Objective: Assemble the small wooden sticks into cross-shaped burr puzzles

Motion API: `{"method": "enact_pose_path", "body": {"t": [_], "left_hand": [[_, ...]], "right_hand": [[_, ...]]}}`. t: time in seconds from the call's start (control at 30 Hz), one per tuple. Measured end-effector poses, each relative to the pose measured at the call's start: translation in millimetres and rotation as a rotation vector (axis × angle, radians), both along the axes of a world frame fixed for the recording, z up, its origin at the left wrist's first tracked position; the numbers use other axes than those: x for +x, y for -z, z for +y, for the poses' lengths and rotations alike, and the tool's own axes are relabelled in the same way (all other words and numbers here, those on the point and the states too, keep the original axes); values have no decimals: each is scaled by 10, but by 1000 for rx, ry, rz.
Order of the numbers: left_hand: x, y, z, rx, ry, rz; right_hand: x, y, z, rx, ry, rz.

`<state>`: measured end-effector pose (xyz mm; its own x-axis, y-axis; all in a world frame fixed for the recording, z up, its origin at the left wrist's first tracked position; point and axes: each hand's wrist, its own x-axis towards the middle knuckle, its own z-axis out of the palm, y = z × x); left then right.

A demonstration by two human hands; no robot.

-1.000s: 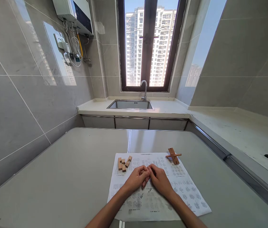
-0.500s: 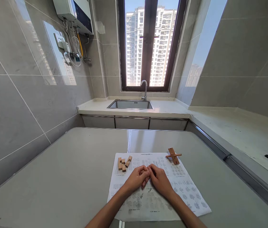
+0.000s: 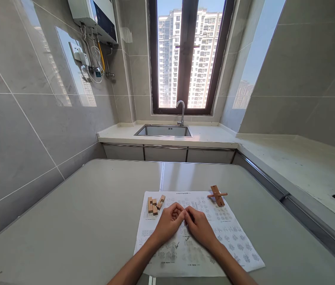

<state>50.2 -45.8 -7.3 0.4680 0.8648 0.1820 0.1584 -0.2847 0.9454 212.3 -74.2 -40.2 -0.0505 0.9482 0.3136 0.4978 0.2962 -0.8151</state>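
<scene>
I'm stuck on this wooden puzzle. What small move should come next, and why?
Probably reach the left hand to the loose wooden blocks just beyond it. Both hands meet fingertip to fingertip over the instruction sheet; whether they hold a piece is hidden. The crossed assembly lies past the right hand.

Home kitchen — steel sink (image 3: 163, 131) and tap (image 3: 181, 111) under far window (image 3: 187, 55), grey tiled walls, wall water heater (image 3: 94, 16) far left — white countertop (image 3: 301, 166) right

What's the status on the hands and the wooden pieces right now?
Left hand and right hand curled, fingertips together over the printed sheet; contents hidden. Loose wooden blocks far left. Crossed wooden pieces far right. Nothing between them.
</scene>
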Motion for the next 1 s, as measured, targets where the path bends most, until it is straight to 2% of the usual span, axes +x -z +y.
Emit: {"method": "enact_pose_path", "body": {"t": [0.2,0.27,0.37,0.5,0.6,0.77,1.0], "left_hand": [[-137,-57,105,536,-444,348],[-191,-14,170,610,-544,475],[-286,85,270,623,-654,671],[-398,215,364,580,-675,875],[-428,295,399,540,-646,932],[-411,386,417,533,-586,893],[-405,458,426,531,-525,734]], "right_hand": [[-12,-42,-13,-21,7,-46],[-11,-46,-18,-24,9,-46],[-9,-47,-26,-34,6,-39],[-10,-45,-26,-30,2,-45],[-11,-43,-20,-17,5,-51],[-14,-41,-18,-3,4,-65],[-16,-44,-24,-6,8,-89]]}}
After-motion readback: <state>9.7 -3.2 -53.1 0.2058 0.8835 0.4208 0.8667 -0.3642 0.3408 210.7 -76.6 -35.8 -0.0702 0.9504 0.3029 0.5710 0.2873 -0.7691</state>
